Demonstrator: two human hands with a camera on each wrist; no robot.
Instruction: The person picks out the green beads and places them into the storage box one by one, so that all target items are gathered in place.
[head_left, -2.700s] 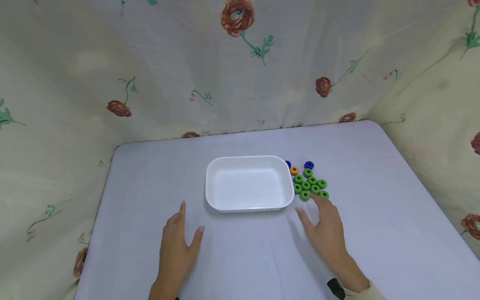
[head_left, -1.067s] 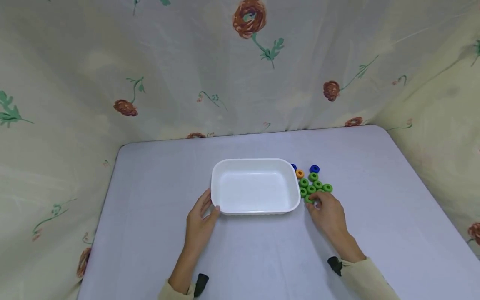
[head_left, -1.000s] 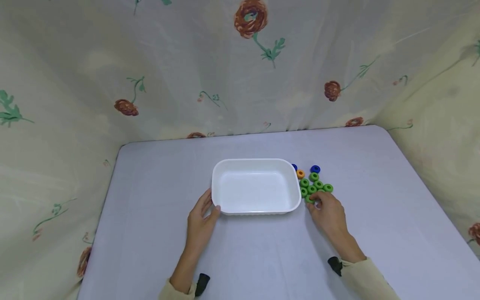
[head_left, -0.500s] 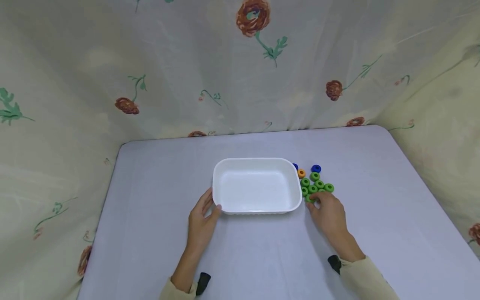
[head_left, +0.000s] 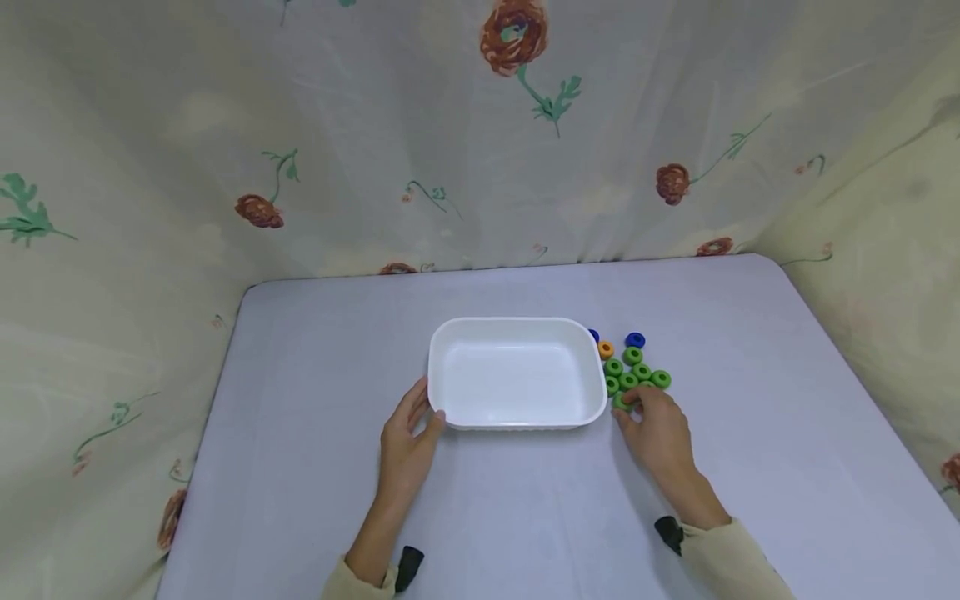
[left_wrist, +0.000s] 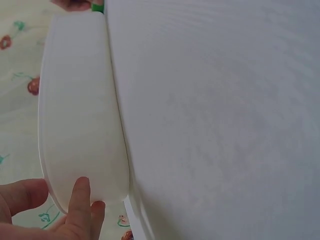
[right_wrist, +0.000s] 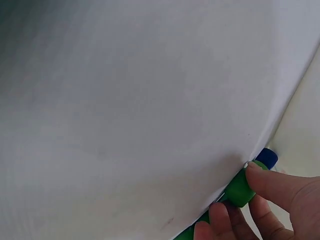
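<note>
A white tray (head_left: 438, 367) stands empty in the middle of the table. My left hand (head_left: 423, 408) rests against its near-left corner, thumb on the front wall and straight fingers (left_wrist: 80, 200) along the side wall (left_wrist: 80, 125). Right of the tray lies a cluster of green rings (head_left: 637, 371), with an orange ring (head_left: 606, 349) and two blue rings (head_left: 634, 340) behind it. My right hand (head_left: 630, 408) is at the cluster's near edge. Its fingertips (right_wrist: 265, 182) pinch one green ring (right_wrist: 240, 187) that still lies on the table. A blue ring (right_wrist: 267, 157) shows just beyond.
The table (head_left: 525, 500) has a pale lilac cover. A flowered curtain (head_left: 480, 150) closes it in at the back and on both sides. Black wrist straps (head_left: 408, 562) show at both cuffs.
Since the earliest frame both hands have moved forward, the left to the tray's corner and the right onto the green rings. Over the last second they have hardly moved.
</note>
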